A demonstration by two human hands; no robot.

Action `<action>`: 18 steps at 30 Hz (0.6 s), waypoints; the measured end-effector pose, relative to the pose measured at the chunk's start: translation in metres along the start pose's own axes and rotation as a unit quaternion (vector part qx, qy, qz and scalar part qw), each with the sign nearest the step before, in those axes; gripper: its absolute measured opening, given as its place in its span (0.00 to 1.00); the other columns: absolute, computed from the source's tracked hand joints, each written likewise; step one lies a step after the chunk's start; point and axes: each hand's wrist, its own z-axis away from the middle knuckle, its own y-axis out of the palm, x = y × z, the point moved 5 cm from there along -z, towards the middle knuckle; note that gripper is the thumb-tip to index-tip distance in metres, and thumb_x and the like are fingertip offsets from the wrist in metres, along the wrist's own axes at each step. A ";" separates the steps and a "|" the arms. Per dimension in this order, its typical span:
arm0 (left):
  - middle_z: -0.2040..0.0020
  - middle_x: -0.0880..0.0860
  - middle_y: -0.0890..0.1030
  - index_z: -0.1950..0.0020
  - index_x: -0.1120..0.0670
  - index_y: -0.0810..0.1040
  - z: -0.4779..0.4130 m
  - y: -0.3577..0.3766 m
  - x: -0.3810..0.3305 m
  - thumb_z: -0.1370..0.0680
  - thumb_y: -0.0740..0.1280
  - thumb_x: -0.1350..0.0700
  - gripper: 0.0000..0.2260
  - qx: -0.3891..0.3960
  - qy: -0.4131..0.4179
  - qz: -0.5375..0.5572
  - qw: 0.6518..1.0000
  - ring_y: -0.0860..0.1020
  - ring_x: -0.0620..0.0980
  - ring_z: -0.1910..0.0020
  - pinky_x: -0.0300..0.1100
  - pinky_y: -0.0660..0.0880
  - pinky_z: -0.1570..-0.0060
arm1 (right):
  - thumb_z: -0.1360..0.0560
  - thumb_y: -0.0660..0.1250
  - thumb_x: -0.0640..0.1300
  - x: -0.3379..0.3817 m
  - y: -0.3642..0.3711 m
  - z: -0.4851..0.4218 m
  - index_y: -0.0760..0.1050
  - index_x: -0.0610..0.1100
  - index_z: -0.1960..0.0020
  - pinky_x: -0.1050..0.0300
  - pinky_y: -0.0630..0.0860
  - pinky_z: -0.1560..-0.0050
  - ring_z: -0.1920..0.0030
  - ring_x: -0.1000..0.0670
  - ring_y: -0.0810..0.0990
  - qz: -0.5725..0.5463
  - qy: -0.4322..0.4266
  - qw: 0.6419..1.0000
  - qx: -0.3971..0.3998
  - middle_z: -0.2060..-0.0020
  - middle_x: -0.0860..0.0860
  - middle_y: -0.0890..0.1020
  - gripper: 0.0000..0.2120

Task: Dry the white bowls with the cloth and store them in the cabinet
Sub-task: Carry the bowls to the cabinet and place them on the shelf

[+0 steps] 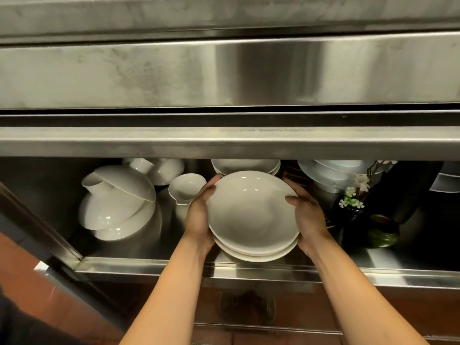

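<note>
A small stack of wide white bowls is held between both hands just inside the open steel cabinet, over its front edge. My left hand grips the stack's left rim, thumb on top. On the opposite rim sits my right hand, thumb over the edge. Behind the stack rest more white bowls. No cloth is in view.
Upturned white bowls are piled at the left of the shelf, with a small spouted white bowl beside them. White plates stand at the back right. A dark vase with white flowers and a green cup sit right.
</note>
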 end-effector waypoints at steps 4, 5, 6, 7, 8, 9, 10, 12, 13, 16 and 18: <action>0.37 0.59 0.86 0.35 0.49 0.83 0.006 0.001 -0.009 0.16 0.62 0.58 0.14 -0.033 0.017 -0.050 0.998 0.80 0.66 0.32 0.63 0.77 0.33 | 0.20 0.62 0.35 0.006 -0.001 0.002 0.84 0.58 0.42 0.40 0.76 0.34 0.37 0.44 0.81 0.027 -0.034 0.999 -0.004 0.38 0.51 0.84 0.21; 0.39 0.56 0.88 0.37 0.48 0.85 0.009 -0.002 -0.015 0.16 0.65 0.58 0.12 -0.063 0.037 -0.071 0.995 0.81 0.64 0.33 0.58 0.80 0.36 | 0.19 0.63 0.35 0.012 -0.005 0.004 0.82 0.54 0.37 0.41 0.75 0.31 0.35 0.45 0.80 0.048 -0.067 0.996 -0.016 0.36 0.50 0.83 0.19; 0.40 0.53 0.88 0.40 0.47 0.86 0.012 -0.007 -0.023 0.17 0.66 0.58 0.11 -0.096 0.070 -0.091 0.989 0.82 0.61 0.33 0.55 0.81 0.37 | 0.19 0.64 0.36 0.020 -0.008 0.007 0.80 0.51 0.34 0.42 0.74 0.30 0.34 0.47 0.79 0.069 -0.111 0.991 -0.031 0.35 0.51 0.82 0.18; 0.38 0.50 0.87 0.43 0.45 0.87 0.017 -0.010 -0.033 0.17 0.68 0.55 0.10 -0.118 0.113 -0.106 0.981 0.81 0.59 0.32 0.54 0.79 0.35 | 0.19 0.65 0.38 0.030 -0.010 0.012 0.79 0.49 0.33 0.44 0.73 0.29 0.34 0.49 0.79 0.088 -0.159 0.983 -0.041 0.35 0.52 0.82 0.17; 0.36 0.48 0.86 0.44 0.42 0.88 0.023 -0.010 -0.043 0.18 0.68 0.50 0.09 -0.125 0.157 -0.123 0.972 0.80 0.55 0.31 0.53 0.76 0.31 | 0.19 0.65 0.40 0.040 -0.008 0.019 0.80 0.50 0.33 0.48 0.73 0.29 0.34 0.51 0.79 0.103 -0.200 0.973 -0.042 0.36 0.54 0.82 0.16; 0.34 0.46 0.85 0.45 0.38 0.87 0.030 -0.009 -0.053 0.20 0.67 0.44 0.10 -0.124 0.193 -0.142 0.963 0.79 0.51 0.30 0.53 0.73 0.28 | 0.20 0.65 0.43 0.050 -0.004 0.027 0.81 0.53 0.36 0.53 0.74 0.31 0.36 0.55 0.80 0.115 -0.231 0.966 -0.034 0.39 0.58 0.83 0.15; 0.34 0.45 0.84 0.44 0.36 0.87 0.036 -0.008 -0.060 0.22 0.65 0.39 0.13 -0.113 0.220 -0.155 0.956 0.79 0.48 0.30 0.52 0.72 0.26 | 0.23 0.65 0.48 0.059 0.002 0.035 0.82 0.58 0.41 0.60 0.75 0.35 0.39 0.60 0.81 0.124 -0.249 0.960 -0.022 0.44 0.63 0.85 0.14; 0.35 0.44 0.85 0.43 0.34 0.86 0.044 -0.005 -0.071 0.21 0.62 0.34 0.15 -0.078 0.270 -0.170 0.945 0.79 0.46 0.30 0.54 0.70 0.24 | 0.29 0.63 0.56 0.069 0.016 0.050 0.81 0.62 0.49 0.70 0.74 0.45 0.48 0.67 0.81 0.137 -0.276 0.951 0.001 0.54 0.69 0.85 0.12; 0.35 0.44 0.85 0.41 0.34 0.85 0.050 -0.004 -0.075 0.20 0.62 0.32 0.16 -0.059 0.292 -0.180 0.938 0.79 0.47 0.29 0.56 0.69 0.24 | 0.29 0.62 0.58 0.071 0.022 0.057 0.80 0.61 0.49 0.73 0.73 0.47 0.50 0.68 0.80 0.143 -0.288 0.947 0.014 0.55 0.70 0.84 0.12; 0.32 0.45 0.83 0.37 0.34 0.83 0.071 -0.009 -0.081 0.21 0.60 0.28 0.20 -0.026 0.334 -0.205 0.919 0.77 0.50 0.27 0.58 0.67 0.23 | 0.28 0.62 0.60 0.066 0.034 0.072 0.80 0.60 0.42 0.70 0.74 0.41 0.41 0.65 0.80 0.132 -0.287 0.947 0.064 0.44 0.62 0.84 0.17; 0.31 0.47 0.83 0.36 0.37 0.83 0.093 -0.019 -0.083 0.20 0.60 0.29 0.22 -0.031 0.350 -0.208 0.913 0.77 0.53 0.27 0.60 0.67 0.23 | 0.26 0.62 0.60 0.058 0.042 0.084 0.80 0.58 0.38 0.60 0.74 0.34 0.34 0.59 0.79 0.134 -0.284 0.943 0.112 0.37 0.56 0.83 0.20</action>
